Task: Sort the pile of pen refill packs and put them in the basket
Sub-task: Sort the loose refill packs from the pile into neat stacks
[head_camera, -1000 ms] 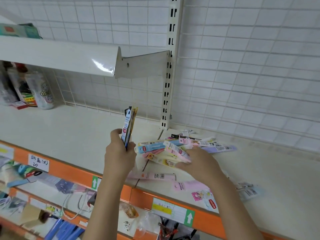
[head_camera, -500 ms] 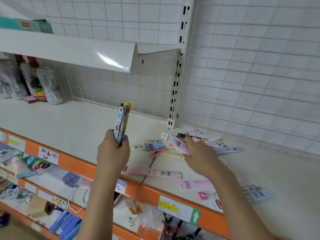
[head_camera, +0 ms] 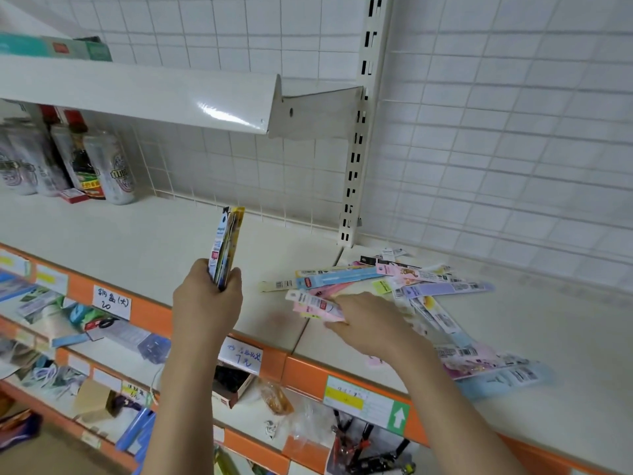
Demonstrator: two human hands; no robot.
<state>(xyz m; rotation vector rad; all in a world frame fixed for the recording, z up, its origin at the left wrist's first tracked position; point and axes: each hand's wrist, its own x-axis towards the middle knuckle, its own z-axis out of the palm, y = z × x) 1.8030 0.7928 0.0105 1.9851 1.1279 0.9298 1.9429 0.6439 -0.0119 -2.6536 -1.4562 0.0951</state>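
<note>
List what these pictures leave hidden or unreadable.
- Basket: nowhere in the head view.
- Packs under the right hand: covered by hand and forearm.
- Print on the pile of refill packs: blurred, too small.
- Bundle in the left hand: edge-on, count unclear.

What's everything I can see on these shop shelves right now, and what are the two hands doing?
Loose refill packs: many, pink, blue, lilac and yellow, piled on the cream shelf right of the upright post.
Held refill packs: a few, blue and yellow, upright.
Cans: several, silver, far left at the back of the shelf.
Dark bottle: one, red cap, among the cans.
Upper shelf: one, white, a teal box on top.
Price labels: several, white, on the orange shelf edge.
Lower shelves: mixed packaged goods, too blurred to name.
Left hand: grips the held packs.
Right hand: pinches a pink pack at the pile.
</note>
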